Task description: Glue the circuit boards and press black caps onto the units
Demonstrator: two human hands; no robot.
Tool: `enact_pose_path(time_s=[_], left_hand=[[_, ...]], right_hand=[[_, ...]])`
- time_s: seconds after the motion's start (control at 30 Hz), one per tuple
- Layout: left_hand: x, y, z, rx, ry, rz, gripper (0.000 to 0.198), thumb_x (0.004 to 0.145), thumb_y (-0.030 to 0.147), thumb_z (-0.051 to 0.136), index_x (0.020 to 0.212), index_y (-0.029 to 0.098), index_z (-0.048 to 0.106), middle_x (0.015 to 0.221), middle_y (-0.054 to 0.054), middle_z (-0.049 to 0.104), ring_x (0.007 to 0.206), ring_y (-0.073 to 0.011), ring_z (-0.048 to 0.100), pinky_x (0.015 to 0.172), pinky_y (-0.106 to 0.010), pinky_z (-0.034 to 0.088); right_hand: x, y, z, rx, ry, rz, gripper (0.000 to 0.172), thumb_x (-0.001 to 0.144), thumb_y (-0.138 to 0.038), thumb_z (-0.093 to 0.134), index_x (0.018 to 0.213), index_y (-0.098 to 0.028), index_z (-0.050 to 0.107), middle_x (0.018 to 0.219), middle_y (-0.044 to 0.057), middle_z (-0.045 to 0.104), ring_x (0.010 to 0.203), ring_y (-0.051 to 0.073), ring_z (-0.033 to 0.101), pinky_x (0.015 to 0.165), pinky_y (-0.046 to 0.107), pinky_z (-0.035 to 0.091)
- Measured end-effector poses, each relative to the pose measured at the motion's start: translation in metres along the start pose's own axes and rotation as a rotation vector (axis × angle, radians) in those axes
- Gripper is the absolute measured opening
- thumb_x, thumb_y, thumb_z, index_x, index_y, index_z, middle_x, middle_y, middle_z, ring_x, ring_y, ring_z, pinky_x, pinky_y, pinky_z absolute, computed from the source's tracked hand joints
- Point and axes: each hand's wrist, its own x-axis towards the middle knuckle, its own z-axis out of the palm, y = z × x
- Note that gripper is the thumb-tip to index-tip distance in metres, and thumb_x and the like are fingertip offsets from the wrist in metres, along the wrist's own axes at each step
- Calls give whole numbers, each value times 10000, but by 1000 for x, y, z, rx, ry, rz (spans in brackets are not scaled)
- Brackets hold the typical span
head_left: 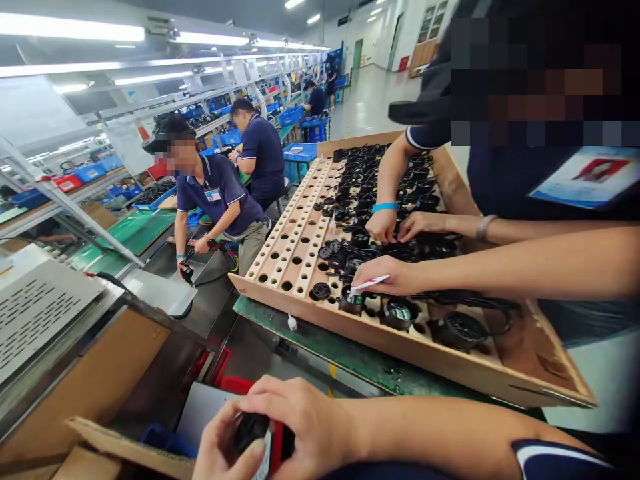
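Sitting at the bottom edge of the view, a small black part (249,430) is held between both hands, above a red bin (235,385). It is gripped from the left by the left hand (220,450), whose thumb is pressed to its face. The right hand (303,420) is curled over its top, fingers closed on it. Beyond, a holed wooden tray (400,348) is laid on a green mat (350,353) and is partly filled with round black fans (400,312). Two co-worker's hands (383,225) are set among these. A white tube (367,285) is pinched in another hand (393,275), whose owner cannot be told.
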Motion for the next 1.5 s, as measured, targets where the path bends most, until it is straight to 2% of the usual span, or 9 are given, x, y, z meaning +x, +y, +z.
enact_pose_path(time_s=[0.1, 0.17, 0.33, 0.53, 0.83, 1.17, 1.33, 1.5], left_hand=[[21, 19, 44, 22, -127, 92, 422, 686, 434, 757, 991, 164, 646, 949, -77, 684, 932, -227, 636, 828, -290, 522], [31, 26, 61, 39, -239, 111, 403, 707, 395, 754, 1010, 160, 630, 964, -78, 682, 936, -211, 637, 841, -276, 512], [51, 34, 75, -143, -587, 23, 465, 731, 379, 759, 1115, 189, 580, 1063, -84, 675, 994, -201, 637, 904, -317, 488], [69, 37, 90, -148, -786, -80, 472, 685, 327, 812, 1068, 142, 608, 1026, -111, 688, 985, -223, 642, 913, -347, 455], [72, 38, 107, -42, -850, -53, 472, 693, 355, 803, 1055, 101, 637, 1015, -135, 695, 936, -230, 647, 884, -345, 459], [72, 35, 101, 112, -811, -32, 496, 680, 402, 801, 1035, 93, 645, 978, -133, 700, 871, -210, 640, 797, -303, 456], [71, 33, 100, 69, -819, -60, 504, 659, 407, 814, 1007, 90, 636, 963, -133, 700, 873, -209, 644, 800, -308, 462], [73, 27, 99, 46, -803, -64, 557, 626, 418, 832, 1025, 95, 615, 959, -126, 690, 875, -213, 648, 814, -323, 472]], right_hand=[[-11, -3, -28, -139, 106, 63, 339, 822, -390, 567, 1066, -154, 571, 931, 87, 616, 770, 154, 576, 642, 241, 489], [-24, -4, -43, -176, 142, 136, 233, 833, -307, 536, 1005, -154, 575, 905, 87, 596, 764, 150, 558, 641, 245, 484], [-53, -7, -66, -81, 208, 256, 171, 796, -223, 597, 948, -161, 550, 882, 64, 548, 660, 96, 506, 545, 192, 445], [-69, -13, -78, -54, 232, 305, 162, 812, -206, 590, 959, -167, 536, 887, 66, 536, 666, 95, 519, 533, 187, 452], [-84, -21, -87, -71, 263, 320, 187, 787, -125, 586, 964, -167, 542, 873, 54, 532, 695, 98, 535, 574, 192, 478], [-83, -20, -80, -91, 231, 346, 111, 817, -150, 561, 924, -168, 536, 875, 66, 550, 716, 112, 554, 584, 204, 479], [-84, -18, -76, -118, 244, 346, 146, 827, -174, 571, 970, -170, 537, 879, 69, 556, 731, 123, 570, 595, 214, 486], [-83, -20, -76, -131, 239, 369, 111, 830, -175, 565, 938, -173, 540, 881, 71, 563, 728, 121, 565, 597, 213, 487]])
